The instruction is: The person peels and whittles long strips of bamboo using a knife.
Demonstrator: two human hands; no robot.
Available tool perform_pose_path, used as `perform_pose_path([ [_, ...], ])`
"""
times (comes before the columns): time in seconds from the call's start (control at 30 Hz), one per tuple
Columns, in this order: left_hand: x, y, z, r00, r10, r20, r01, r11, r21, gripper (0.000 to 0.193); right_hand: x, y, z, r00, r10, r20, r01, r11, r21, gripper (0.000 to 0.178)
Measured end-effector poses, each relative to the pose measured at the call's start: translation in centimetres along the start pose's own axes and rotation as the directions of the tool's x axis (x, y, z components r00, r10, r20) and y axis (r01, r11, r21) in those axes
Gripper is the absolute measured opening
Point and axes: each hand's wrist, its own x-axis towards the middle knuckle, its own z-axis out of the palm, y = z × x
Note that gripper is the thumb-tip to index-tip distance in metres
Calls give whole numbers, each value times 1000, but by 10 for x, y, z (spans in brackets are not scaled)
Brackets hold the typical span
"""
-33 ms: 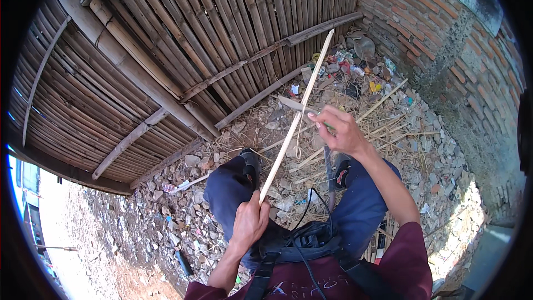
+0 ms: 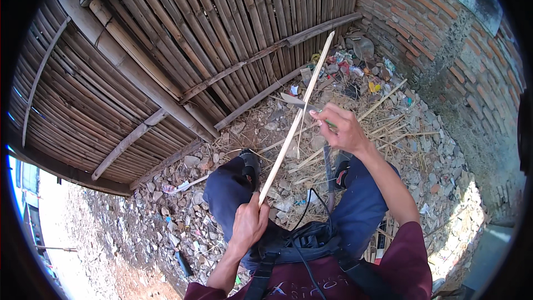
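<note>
My left hand [image 2: 250, 224] is closed around the near end of a long pale strip of split bamboo [image 2: 287, 145], which slants up and away to the right. In my right hand [image 2: 342, 128] is a knife [image 2: 293, 101] with a green handle, gripped with the fingers wrapped round it. Its blade lies across the strip around the middle, the tip reaching past the strip's left side. A thin curled shaving [image 2: 300, 140] hangs from the strip below the blade.
A bamboo slat wall [image 2: 233, 33] rises ahead and left, a brick wall [image 2: 411, 16] at right. Stones, litter and bamboo offcuts [image 2: 383, 100] cover the ground around my feet. A black cable [image 2: 313, 200] loops at my waist.
The knife has turned slightly in my right hand, and its blade shows a broader face. The shaving below it hangs straighter. My left hand and the strip stay almost still.
</note>
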Motion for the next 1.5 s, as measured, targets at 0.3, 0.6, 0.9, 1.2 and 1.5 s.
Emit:
perform_pose_path([
  [0.3, -30, -13, -6, 992, -45, 115, 33, 994, 103, 18, 3, 71, -46, 947, 152, -282, -208, 961, -179, 18],
  [0.6, -22, -32, -11, 972, -128, 199, 166, 968, -187, 25, -19, 89, -67, 478, 876, 60, -790, 399, 465, 18],
  [0.9, 27, -32, -14, 867, -180, 464, 484, 528, -699, 19, -4, 13, -25, 776, 614, -145, -626, 778, -54, 17],
  [1.2, 36, -8, -8, 941, -158, 300, 331, 622, -710, 27, -6, -20, -4, 950, 270, -156, -242, 954, 174, 19],
  [1.5, 37, 24, 0, 996, -91, 24, 91, 863, -497, 21, -30, -48, 27, 986, -122, 112, 107, 985, 136, 37],
])
